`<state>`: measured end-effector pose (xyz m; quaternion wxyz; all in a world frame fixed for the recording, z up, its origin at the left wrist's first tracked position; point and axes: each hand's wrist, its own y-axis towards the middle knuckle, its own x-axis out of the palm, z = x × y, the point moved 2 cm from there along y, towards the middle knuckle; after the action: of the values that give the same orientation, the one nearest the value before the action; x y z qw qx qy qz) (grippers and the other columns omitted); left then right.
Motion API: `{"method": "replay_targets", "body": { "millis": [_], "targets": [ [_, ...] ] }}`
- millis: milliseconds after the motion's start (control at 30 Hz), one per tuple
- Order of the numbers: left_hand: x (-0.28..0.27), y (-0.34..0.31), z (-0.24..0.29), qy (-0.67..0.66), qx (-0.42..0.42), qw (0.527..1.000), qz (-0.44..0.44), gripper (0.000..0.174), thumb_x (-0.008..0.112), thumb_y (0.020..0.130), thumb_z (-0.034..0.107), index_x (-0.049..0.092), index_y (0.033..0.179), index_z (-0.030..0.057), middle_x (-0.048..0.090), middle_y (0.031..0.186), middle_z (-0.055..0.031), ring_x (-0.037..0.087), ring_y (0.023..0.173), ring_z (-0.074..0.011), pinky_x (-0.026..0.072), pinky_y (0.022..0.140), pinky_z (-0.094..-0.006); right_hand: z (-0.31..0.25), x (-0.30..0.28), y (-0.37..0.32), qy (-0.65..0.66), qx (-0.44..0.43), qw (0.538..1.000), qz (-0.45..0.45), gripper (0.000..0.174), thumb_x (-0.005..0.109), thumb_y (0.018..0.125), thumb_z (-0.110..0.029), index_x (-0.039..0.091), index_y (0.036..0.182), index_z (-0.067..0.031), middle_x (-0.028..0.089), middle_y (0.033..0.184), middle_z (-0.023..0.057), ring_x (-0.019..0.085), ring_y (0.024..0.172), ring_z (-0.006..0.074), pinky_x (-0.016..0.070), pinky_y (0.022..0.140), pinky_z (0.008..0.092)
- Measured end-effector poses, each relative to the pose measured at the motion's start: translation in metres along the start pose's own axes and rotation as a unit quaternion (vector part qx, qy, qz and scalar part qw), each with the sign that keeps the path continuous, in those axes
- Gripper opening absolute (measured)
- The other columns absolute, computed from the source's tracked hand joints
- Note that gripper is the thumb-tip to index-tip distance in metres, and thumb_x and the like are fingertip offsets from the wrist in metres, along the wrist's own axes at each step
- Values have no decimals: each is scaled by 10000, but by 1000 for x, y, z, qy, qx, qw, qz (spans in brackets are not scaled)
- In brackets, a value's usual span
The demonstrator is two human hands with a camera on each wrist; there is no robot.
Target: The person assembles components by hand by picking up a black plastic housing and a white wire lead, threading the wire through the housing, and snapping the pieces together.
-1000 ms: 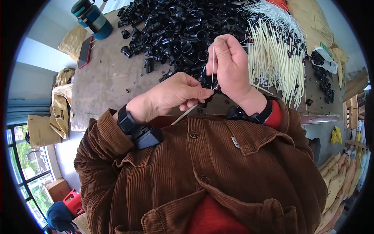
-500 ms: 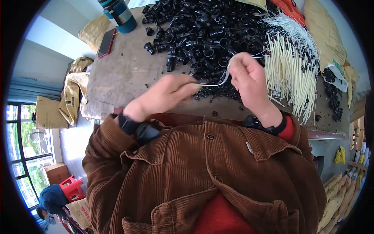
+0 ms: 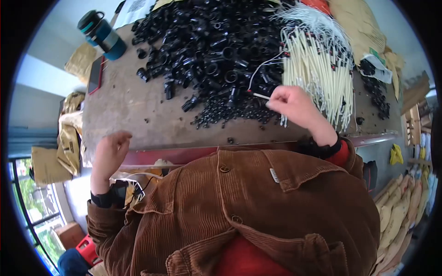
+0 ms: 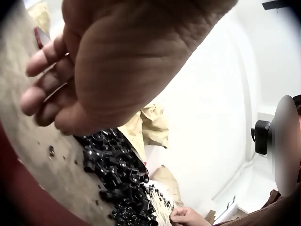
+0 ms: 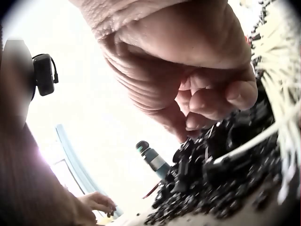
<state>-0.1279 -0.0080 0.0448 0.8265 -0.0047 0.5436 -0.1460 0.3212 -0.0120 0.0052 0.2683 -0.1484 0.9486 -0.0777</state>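
Note:
In the head view, my right hand pinches a thin cream tube between thumb and fingers. A small dark red piece sits at the tube's far end, and a white string curves up from there. Just beyond lies the bundle of cream tubes with white strings. My left hand hovers at the table's front left edge, holding nothing. Its fingers look loose and slightly bent in the left wrist view, where the palm fills the top.
A big heap of black plastic fittings covers the table's back middle, with tiny black parts in front. A blue bottle and a red-edged phone stand and lie at the left. Sacks are at the back right.
The hands, close together with the white string between them, have come apart. My left hand has swung left and lets go; my right still holds the tube, now near the bundle.

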Motion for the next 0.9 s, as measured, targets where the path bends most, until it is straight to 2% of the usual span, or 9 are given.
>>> {"method": "replay_targets", "body": {
  "millis": [133,233,367,500,567,633,700,800,900],
  "targets": [
    [27,61,34,1,153,986,68,291,542,808,0,639,1068,89,641,920,-155,630,810,-329,504,701,-395,40,-56,3,-95,27,976,195,115,673,818,-117,643,895,-37,610,698,21,569,651,119,450,599,276],
    [42,93,53,128,194,970,71,395,524,806,-18,590,1164,134,588,1027,-141,611,872,-340,504,736,-420,39,-81,4,-384,-76,830,397,245,657,793,-104,621,1035,-90,632,790,70,625,740,244,495,667,362],
    [60,123,51,174,191,966,17,431,550,785,2,569,1196,128,553,1091,-128,599,907,-356,498,757,-435,22,-85,45,-437,-91,842,303,380,646,781,-122,567,1152,-122,627,891,132,622,857,323,503,754,423],
    [59,130,55,180,172,968,18,411,586,782,35,578,1184,123,572,1022,-129,600,893,-358,498,745,-427,23,-97,115,-494,-32,857,142,134,607,810,-154,644,826,-26,646,762,177,634,709,347,502,643,462],
    [61,130,49,149,174,973,33,386,600,797,72,582,1178,134,583,1008,-127,606,876,-346,501,739,-421,31,-140,156,-387,-23,899,203,192,577,825,-128,625,685,-6,655,753,215,644,656,343,515,616,452],
    [61,130,44,84,177,979,60,342,627,827,148,590,1167,157,604,980,-122,619,843,-322,508,726,-408,35,-191,164,89,127,925,348,155,578,818,-121,644,766,9,660,760,192,656,658,309,527,643,426],
    [58,128,47,68,148,985,56,334,648,819,170,599,1149,143,611,983,-123,620,837,-317,507,723,-400,74,-252,179,356,-12,897,264,167,568,886,-143,627,845,8,628,707,135,641,689,264,515,605,337],
    [53,123,49,34,91,994,46,331,690,804,215,618,1111,116,625,990,-125,622,826,-308,505,718,-383,69,-262,139,361,-58,874,319,151,617,866,-145,644,939,-16,647,788,113,632,694,252,510,634,334],
    [49,117,45,63,141,973,173,302,712,801,205,632,1050,52,638,947,-126,629,774,-258,498,679,-341,16,-212,74,-240,52,854,458,551,672,746,-79,459,1250,-14,617,975,152,608,923,288,480,818,380]
  ]
}}
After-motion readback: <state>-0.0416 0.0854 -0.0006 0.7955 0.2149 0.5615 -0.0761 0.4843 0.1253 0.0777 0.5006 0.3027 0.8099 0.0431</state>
